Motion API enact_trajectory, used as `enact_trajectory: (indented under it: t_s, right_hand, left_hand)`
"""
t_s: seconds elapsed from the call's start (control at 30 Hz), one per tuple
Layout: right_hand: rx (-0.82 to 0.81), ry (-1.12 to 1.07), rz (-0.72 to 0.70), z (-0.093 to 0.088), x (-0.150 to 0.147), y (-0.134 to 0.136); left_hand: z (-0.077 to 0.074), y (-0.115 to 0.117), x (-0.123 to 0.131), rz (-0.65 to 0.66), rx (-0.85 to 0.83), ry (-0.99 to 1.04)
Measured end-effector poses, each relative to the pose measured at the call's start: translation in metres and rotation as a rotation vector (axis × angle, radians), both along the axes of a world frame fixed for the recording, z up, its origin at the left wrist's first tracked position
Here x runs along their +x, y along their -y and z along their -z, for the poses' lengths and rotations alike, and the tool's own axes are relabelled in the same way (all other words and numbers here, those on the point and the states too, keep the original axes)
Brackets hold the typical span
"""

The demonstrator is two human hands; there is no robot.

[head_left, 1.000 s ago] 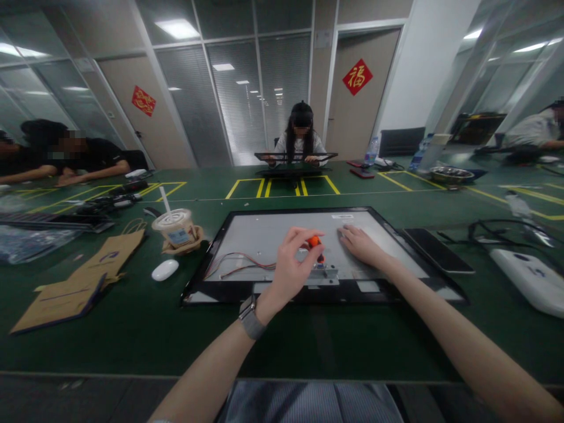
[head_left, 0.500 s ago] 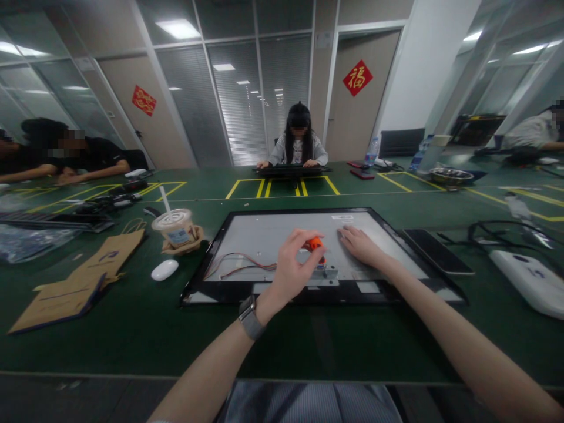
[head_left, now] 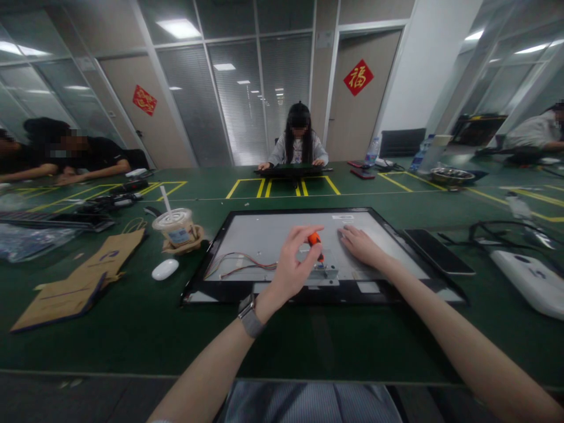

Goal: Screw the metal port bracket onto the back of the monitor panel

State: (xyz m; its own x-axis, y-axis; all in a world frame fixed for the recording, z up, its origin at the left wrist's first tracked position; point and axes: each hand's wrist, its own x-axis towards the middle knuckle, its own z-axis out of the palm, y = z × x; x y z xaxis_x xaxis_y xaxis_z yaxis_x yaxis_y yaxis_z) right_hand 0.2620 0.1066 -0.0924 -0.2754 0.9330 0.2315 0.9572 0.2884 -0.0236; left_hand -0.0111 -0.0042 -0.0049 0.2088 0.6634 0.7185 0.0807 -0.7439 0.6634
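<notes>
A flat display panel (head_left: 247,235) with a grey back and black frame lies on the green table. Near its front edge is a metal bracket (head_left: 328,273), with thin wires (head_left: 247,259) running off to the left. Over that bracket, my left hand (head_left: 296,258) has its thumb and fingers around the orange-and-black handle of a screwdriver (head_left: 314,238). The tool stands roughly upright; its tip is too small to make out. My right hand (head_left: 359,244) rests flat on the panel's grey back, fingers stretched out and holding nothing.
Left of the panel are a drink cup (head_left: 178,228) in a cardboard holder, a white oval case (head_left: 165,269) and a brown paper bag (head_left: 106,258). A dark phone (head_left: 438,251) and a white device (head_left: 526,282) lie to the right. Across the table sits a person (head_left: 299,138).
My left index finger has straightened and the thumb has shifted slightly on the screwdriver's handle. My right hand has stayed in place.
</notes>
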Motion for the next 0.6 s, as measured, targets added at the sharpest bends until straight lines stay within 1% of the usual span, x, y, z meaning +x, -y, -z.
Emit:
enact_trajectory:
  t_s: [0.07, 0.13, 0.23, 0.37, 0.43, 0.5, 0.6]
  right_hand:
    - [-0.008, 0.007, 0.003, -0.0007, -0.0007, 0.0]
    - [-0.008, 0.016, -0.005, -0.0007, -0.001, -0.0003]
    - [-0.003, 0.021, -0.008, 0.0006, -0.0002, -0.0009]
    - [0.004, 0.0, -0.005, 0.0022, 0.0014, -0.0009]
    - [0.005, -0.004, -0.008, 0.0021, 0.0016, -0.0004]
    - [0.005, -0.004, -0.014, 0.0014, 0.0012, 0.0001]
    - [0.008, -0.003, -0.015, 0.0008, 0.0004, 0.0003]
  left_hand:
    - [-0.0024, 0.0006, -0.0004, -0.06, 0.037, -0.007]
    - [-0.004, 0.0008, -0.0008, -0.075, 0.035, -0.003]
    - [-0.0044, 0.0007, -0.0012, -0.052, -0.006, 0.0]
    - [-0.003, 0.0013, -0.0013, 0.02, -0.076, 0.041]
    - [-0.0025, 0.0016, -0.001, 0.038, -0.084, 0.062]
    - [-0.0024, 0.0016, -0.0005, 0.012, -0.06, 0.065]
    - [-0.003, 0.0011, 0.0003, -0.068, 0.004, 0.063]
